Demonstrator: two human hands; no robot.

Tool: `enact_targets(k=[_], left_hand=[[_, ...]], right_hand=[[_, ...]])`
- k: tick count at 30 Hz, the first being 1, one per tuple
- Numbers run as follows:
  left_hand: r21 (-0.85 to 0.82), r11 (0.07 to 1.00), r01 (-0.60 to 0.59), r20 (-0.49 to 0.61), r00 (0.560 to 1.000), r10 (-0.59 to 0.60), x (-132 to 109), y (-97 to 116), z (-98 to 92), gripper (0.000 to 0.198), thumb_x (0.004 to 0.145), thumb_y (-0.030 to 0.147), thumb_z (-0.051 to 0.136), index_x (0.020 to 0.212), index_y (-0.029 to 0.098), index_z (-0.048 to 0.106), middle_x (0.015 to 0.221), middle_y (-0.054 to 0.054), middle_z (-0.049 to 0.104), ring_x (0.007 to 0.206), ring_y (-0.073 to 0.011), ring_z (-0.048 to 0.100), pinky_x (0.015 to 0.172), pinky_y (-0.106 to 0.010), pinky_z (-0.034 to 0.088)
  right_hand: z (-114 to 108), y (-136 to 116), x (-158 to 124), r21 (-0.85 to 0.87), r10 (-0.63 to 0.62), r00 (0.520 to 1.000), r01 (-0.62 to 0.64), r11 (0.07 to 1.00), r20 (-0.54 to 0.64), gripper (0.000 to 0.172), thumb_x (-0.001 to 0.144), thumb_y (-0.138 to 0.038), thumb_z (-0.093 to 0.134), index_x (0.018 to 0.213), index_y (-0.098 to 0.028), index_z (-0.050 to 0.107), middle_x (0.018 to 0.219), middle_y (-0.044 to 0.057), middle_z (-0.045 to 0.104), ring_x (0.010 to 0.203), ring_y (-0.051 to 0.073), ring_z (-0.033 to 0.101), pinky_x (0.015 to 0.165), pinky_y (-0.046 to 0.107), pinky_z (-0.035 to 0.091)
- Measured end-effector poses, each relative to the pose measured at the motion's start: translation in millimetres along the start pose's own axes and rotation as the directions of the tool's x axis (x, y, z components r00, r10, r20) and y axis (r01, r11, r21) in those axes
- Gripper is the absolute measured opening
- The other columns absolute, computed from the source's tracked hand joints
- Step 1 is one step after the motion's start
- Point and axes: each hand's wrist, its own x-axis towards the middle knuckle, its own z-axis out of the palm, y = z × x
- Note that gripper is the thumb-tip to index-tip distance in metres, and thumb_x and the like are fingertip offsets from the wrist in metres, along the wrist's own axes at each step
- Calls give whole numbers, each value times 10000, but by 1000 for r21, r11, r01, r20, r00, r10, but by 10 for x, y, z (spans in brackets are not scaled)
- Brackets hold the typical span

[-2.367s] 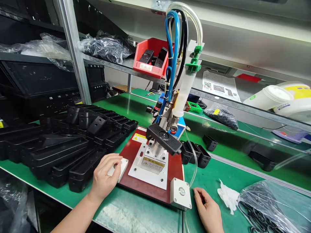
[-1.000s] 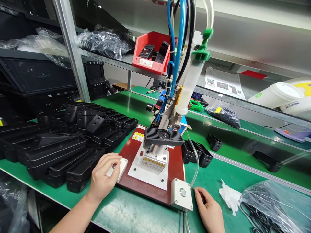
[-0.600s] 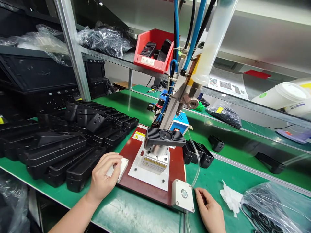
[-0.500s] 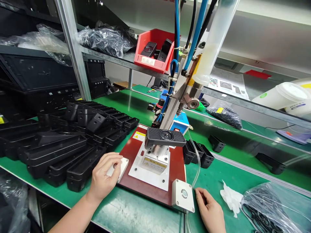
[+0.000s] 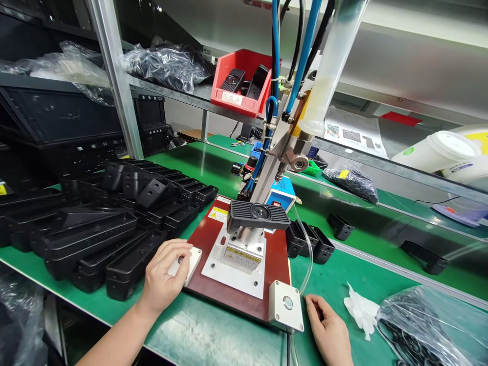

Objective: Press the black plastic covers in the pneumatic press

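Observation:
My left hand (image 5: 165,277) lies over a white button box (image 5: 195,262) at the left edge of the red-brown base board (image 5: 206,284). Its thumb stands apart from its outstretched fingers, and nothing is held. Loosely curled on the green table, my right hand (image 5: 328,330) sits just right of a second white button box (image 5: 285,305), whose round metal button shows. Between the hands, a black ribbed part with a round centre (image 5: 259,214) rests tilted on the metal fixture (image 5: 244,254) of a small press. The press's metal head (image 5: 298,161) stands above it, apart from the part.
Black elongated housings (image 5: 114,223) are heaped at left, with several more (image 5: 308,239) right of the press. A bag of black rings (image 5: 415,330) and a white tissue (image 5: 361,310) lie at right. Above, a shelf carries a red bin (image 5: 244,99). A clear tube (image 5: 308,254) runs beside the board.
The view has shifted very slightly. Both hands, the button boxes and the black part on the fixture keep their places.

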Motion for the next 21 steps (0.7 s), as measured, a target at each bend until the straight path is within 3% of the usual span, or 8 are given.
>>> enact_targets(k=[12, 21], left_hand=[[2, 1000, -1, -5, 1000, 1, -9, -4, 6, 155, 856, 49, 542, 891, 183, 614, 917, -62, 653, 966, -193, 599, 861, -366, 507], [-6, 1000, 4, -18, 1000, -4, 5, -9, 14, 140, 850, 71, 544, 876, 182, 624, 909, -59, 667, 953, -199, 616, 861, -364, 515]], right_hand=[[14, 19, -1, 0, 7, 1000, -7, 1000, 21, 565, 748, -713, 395, 905, -249, 676, 725, 5, 661, 597, 206, 575, 634, 315, 456], [19, 47, -32, 37, -46, 999, 47, 998, -27, 548, 752, -698, 432, 872, -230, 690, 736, 14, 674, 588, 193, 585, 602, 293, 485]])
